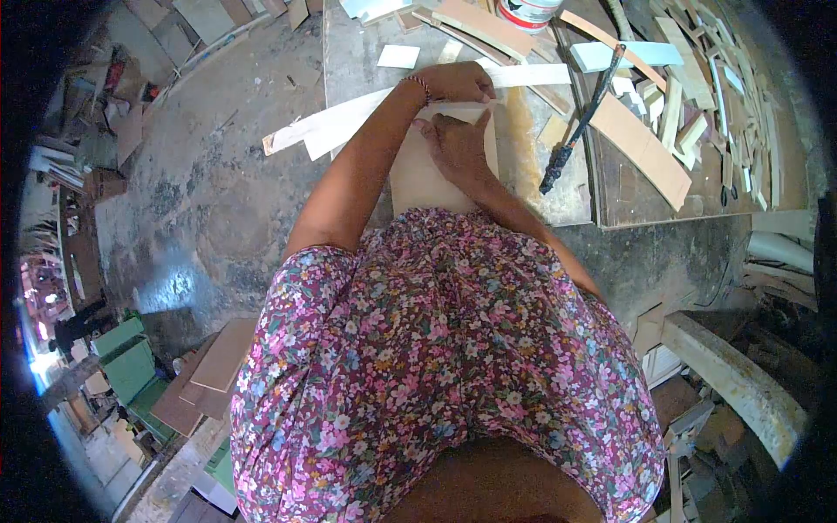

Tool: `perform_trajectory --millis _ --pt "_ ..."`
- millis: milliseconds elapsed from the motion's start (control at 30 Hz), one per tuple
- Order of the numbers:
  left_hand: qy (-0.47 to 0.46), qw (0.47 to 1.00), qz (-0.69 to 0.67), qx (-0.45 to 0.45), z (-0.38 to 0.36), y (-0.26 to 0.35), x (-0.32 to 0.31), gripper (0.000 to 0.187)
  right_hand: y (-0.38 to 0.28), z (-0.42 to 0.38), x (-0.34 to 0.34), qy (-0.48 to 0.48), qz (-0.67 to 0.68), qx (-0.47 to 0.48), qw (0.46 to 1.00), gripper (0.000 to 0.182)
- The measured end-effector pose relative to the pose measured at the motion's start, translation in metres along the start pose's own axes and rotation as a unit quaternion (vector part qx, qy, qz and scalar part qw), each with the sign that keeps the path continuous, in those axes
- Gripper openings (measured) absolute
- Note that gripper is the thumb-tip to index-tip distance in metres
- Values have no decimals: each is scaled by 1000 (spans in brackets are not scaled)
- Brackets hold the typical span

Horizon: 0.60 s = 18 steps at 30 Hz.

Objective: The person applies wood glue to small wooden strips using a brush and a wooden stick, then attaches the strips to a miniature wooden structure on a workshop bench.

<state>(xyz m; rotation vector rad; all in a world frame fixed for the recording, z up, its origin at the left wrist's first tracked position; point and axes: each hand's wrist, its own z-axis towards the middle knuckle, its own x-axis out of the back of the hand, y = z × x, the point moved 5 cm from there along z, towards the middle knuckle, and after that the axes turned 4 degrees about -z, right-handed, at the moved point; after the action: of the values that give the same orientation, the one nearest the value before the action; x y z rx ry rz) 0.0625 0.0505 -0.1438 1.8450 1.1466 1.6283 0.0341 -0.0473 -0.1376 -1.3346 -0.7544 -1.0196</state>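
A flat tan board (pixel 408 179) extends from the front of my floral garment to the worktable. My left hand (pixel 452 83), with a beaded bracelet at its wrist, is over the board's far end, fingers bent down and closed. Just nearer to me, my right hand (pixel 459 146) rests on the board with its thumb toward the left and forefinger toward the far right corner; its other fingers are curled under. A pale edge shows between the two hands. What the fingertips grip is hidden. Behind my left hand runs a long white strip (pixel 344 122).
A dark-crusted stick (pixel 582 122) lies right of the board, near a curved tan piece (pixel 641 152). Scissors (pixel 728 187) and many offcuts lie farther right. A white-and-red tub (pixel 528 13) stands at the back. Green pieces (pixel 131 370) are low on the left.
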Motion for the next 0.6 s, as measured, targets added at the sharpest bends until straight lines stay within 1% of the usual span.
perform_trajectory --millis 33,100,200,300,400,500,600 --pt "2 1000 9 -4 0 -1 0 31 -1 -1 1 30 3 20 999 45" --pt "-8 1000 -22 -3 1 -4 -1 31 -1 -4 1 91 8 61 994 45" --pt "-17 999 -41 -1 3 -7 -3 32 4 1 -6 85 -29 22 996 44" --pt "-15 999 -39 12 4 -9 -3 32 4 4 -1 38 10 -18 999 44" --pt "-10 1000 -16 7 1 -6 -1 33 -2 0 2 117 -2 60 991 40" --pt "-4 1000 -10 14 1 -5 -1 33 3 5 -11 70 -44 16 996 36" --pt "-5 1000 -9 9 3 -8 -2 33 -4 3 0 29 0 17 999 42"
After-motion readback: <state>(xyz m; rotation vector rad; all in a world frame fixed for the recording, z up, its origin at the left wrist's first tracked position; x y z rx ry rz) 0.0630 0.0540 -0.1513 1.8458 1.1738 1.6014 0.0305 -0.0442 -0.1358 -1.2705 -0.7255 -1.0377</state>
